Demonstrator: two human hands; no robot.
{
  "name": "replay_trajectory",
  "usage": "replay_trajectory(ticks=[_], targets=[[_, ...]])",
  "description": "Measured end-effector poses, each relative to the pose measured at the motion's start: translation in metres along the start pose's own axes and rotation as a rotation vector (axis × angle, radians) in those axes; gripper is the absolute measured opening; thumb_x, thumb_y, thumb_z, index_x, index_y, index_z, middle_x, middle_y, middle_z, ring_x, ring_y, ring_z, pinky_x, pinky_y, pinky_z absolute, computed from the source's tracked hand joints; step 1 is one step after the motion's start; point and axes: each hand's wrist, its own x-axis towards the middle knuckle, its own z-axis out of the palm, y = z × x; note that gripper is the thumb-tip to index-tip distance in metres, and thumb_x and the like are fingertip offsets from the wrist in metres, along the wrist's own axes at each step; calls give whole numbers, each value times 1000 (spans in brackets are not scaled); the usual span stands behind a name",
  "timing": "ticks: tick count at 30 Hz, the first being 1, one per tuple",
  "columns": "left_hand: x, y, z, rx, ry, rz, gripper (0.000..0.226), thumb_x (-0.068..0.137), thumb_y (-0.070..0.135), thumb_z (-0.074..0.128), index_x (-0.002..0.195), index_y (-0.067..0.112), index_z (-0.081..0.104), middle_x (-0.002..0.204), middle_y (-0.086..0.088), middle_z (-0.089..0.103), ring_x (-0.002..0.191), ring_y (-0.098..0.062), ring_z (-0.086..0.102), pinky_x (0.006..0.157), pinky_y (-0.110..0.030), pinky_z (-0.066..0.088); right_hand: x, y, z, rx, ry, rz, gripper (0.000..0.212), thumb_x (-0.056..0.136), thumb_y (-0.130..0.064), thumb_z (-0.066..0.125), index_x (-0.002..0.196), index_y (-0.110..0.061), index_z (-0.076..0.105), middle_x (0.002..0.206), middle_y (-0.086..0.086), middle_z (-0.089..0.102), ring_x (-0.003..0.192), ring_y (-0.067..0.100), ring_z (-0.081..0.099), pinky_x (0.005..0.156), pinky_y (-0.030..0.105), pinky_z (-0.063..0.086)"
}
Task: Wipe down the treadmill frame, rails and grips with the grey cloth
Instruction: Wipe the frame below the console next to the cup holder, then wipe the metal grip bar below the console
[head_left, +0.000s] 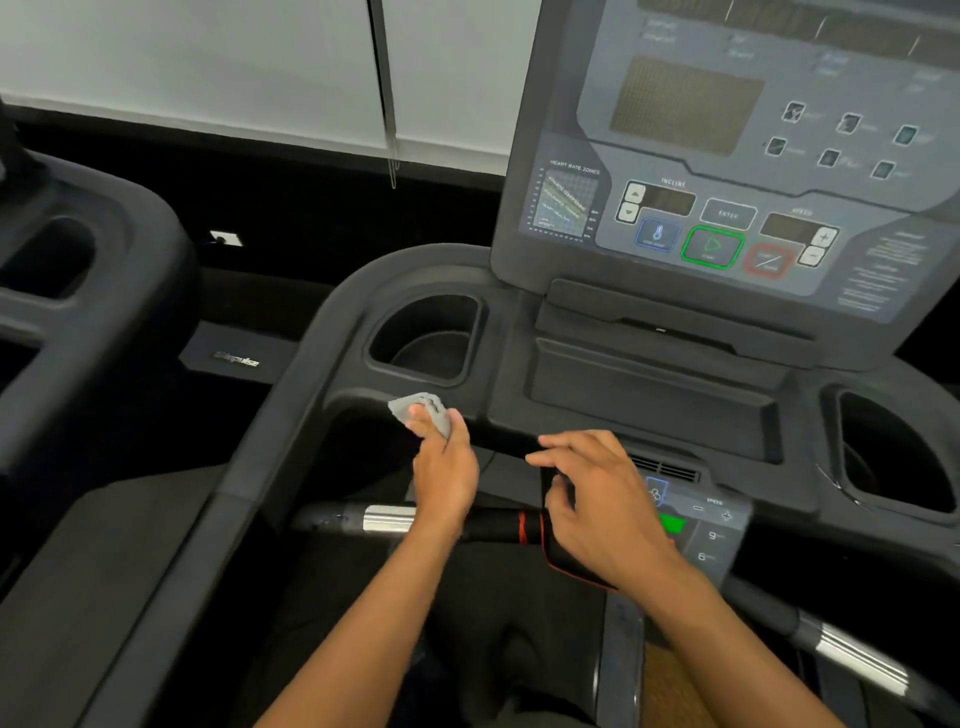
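My left hand (444, 467) grips a small bunched grey cloth (423, 408) and presses it against the lower edge of the treadmill's dark console frame (311, 364), just below the left cup holder (426, 338). My right hand (597, 499) is to the right of it, over the front handlebar (389, 519). Its thumb and lower fingers pinch a black red-edged cloth (558, 564), while the upper fingers stretch towards the frame edge. The handlebar has a chrome grip sensor and a red ring.
The console screen (727, 156) with its buttons rises at the back right. A small key panel (711, 530) sits under my right hand, and a right cup holder (893, 457) lies beyond. A second treadmill (78, 270) stands at the left, with white blinds (208, 62) behind.
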Motion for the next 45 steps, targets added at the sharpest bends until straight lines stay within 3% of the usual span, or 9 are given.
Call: replay_trajectory(ticks=[6,10,13,17,20,24,36,40,45], targets=[[-55,-1,52,144,-219,132,74,94,73,35,122,14,69,108,-14,75,110,-34,67,98,-50,52,-16,28,-17,35,23,-67,34,72,-6,57,91,-21,81,106,-14,73,108,13,58,98,34,49],[-49,19,31,20,-45,93,45,104,49,55,90,11,73,92,-12,75,89,-25,70,78,-37,54,-23,52,-29,118,44,-33,47,68,-2,51,96,-25,80,108,-16,73,107,12,59,98,28,46],[-45,47,9,-181,123,160,50,102,54,52,116,12,74,111,-8,75,108,-27,70,99,-48,56,-28,66,-39,177,46,-7,45,72,0,55,102,-25,79,111,-17,72,111,10,58,101,27,45],[-31,75,33,431,133,597,39,110,33,44,139,10,57,139,-17,58,132,-39,52,110,-48,38,-32,82,-50,153,30,29,38,82,-3,65,109,-27,77,114,-18,70,112,8,55,100,22,40],[18,57,67,984,-52,663,61,111,34,40,165,11,24,175,-18,10,160,-40,7,128,-50,8,-37,93,-53,100,23,-8,35,83,-7,70,111,-26,76,117,-15,70,112,12,58,102,26,43],[49,61,77,992,-141,648,65,113,39,30,169,19,2,176,-6,-16,162,-30,-18,128,-46,-10,-41,95,-55,27,1,-24,36,83,-14,74,118,-23,75,123,-10,70,116,16,58,104,28,43],[-45,-32,42,609,-109,668,72,102,55,19,163,22,35,174,6,20,163,-13,2,132,-38,-4,-43,76,-32,106,40,-117,34,82,-12,77,114,-23,75,122,-8,71,113,17,60,104,26,38],[-71,-89,44,815,-8,793,58,104,39,38,153,12,53,158,-7,52,157,-27,33,131,-45,11,-34,61,-19,138,-8,-195,28,87,-15,72,114,-23,75,121,-9,70,113,17,60,104,27,41],[-51,-107,27,997,36,985,47,106,43,45,142,17,58,138,-3,60,134,-24,51,127,-48,23,-31,31,-6,82,-121,-268,26,90,-24,69,115,-27,75,123,-11,69,118,12,54,105,25,35]])
